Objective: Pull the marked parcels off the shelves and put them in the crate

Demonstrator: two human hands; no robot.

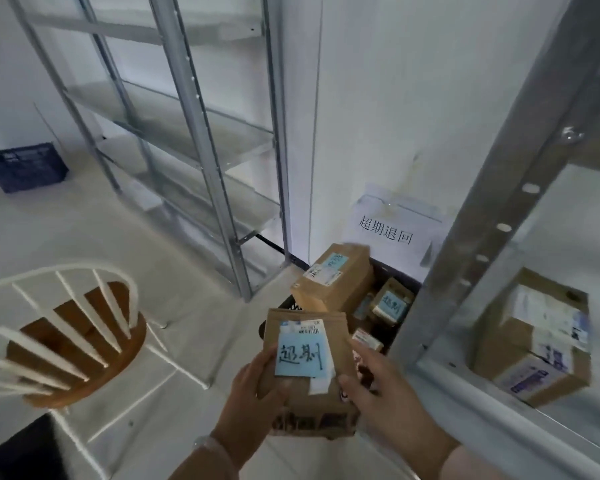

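Observation:
I hold a flat brown parcel [305, 344] with a blue handwritten note on it, above the near end of the dark crate [400, 280]. My left hand [253, 393] grips its left edge. My right hand [371, 379] holds its right edge with the thumb on the front. Inside the crate lie a long brown box [331, 282] with a blue note, a smaller box [392, 301] with a blue note, and other small parcels. The crate stands on the floor against the wall, under a white paper sign [390, 228].
A metal shelf post [492, 188] rises at the right; brown boxes [537, 337] with white labels sit on its shelf. Bare metal shelves [201, 140] stand at the back. A white chair with a wooden seat [80, 337] is at the left. A second dark crate [26, 166] sits far left.

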